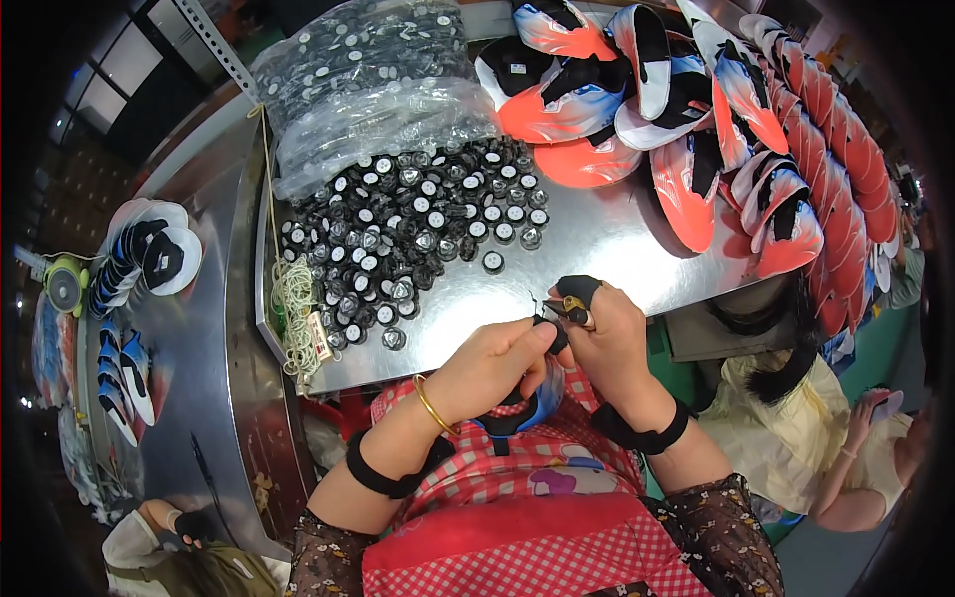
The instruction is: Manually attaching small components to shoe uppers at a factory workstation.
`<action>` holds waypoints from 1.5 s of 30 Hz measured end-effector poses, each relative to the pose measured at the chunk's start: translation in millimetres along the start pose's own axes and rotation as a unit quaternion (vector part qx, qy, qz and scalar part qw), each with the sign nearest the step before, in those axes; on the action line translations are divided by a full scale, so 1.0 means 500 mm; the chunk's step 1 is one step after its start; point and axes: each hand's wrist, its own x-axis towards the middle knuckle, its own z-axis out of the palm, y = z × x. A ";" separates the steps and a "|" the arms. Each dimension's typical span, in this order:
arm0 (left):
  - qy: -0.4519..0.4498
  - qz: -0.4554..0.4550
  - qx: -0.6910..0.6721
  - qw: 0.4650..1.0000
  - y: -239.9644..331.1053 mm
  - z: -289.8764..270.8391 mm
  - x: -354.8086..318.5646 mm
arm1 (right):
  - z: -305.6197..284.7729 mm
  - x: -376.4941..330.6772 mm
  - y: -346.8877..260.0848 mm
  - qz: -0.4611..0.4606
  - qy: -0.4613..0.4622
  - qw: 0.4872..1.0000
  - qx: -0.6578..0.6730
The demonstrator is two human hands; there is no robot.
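Across the middle of the view spreads a shiny metal table (597, 244), with a second metal bench (199, 368) off to the left bearing nested white, black and blue shoe uppers (169, 261). Long rows of coral uppers (856, 149) curve along the far right, beside a loose pile of coral, blue and white uppers (582, 164) on the table's back edge. Left of that pile lies a large clear plastic bag (393, 114), crumpled along its near side and packed with small dark round pieces, many showing pale discs through the film. Whether its mouth is open, I cannot tell. Similar dark round pieces (418, 209) lie loose in a heap right against the bag, thinning out toward the table's front edge. A blue-edged dark upper (542, 403) is just below the person's hands, in front of the apron. Both hands are close together at the front edge: the left hand (497, 363) pinches a small black piece (555, 340) between thumb and fingers, and the right hand (612, 333) is closed around a small black-and-gold tool (574, 308). Near the table's left front corner rests a tangled skein of pale cord (295, 323)
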 end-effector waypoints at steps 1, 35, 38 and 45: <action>0.000 -0.001 -0.001 1.000 -0.001 -0.001 -0.001 | 0.001 -0.001 -0.001 0.008 -0.002 1.000 0.001; -0.215 -0.025 -0.110 0.970 -0.021 -0.037 -0.028 | 0.005 -0.032 -0.012 0.115 -0.225 0.869 0.425; -0.220 -0.014 -0.109 0.969 -0.026 -0.037 -0.027 | -0.003 -0.030 -0.024 0.135 -0.225 0.875 0.408; -0.217 -0.022 -0.116 0.969 -0.024 -0.036 -0.028 | 0.000 -0.035 -0.013 0.115 -0.234 0.855 0.448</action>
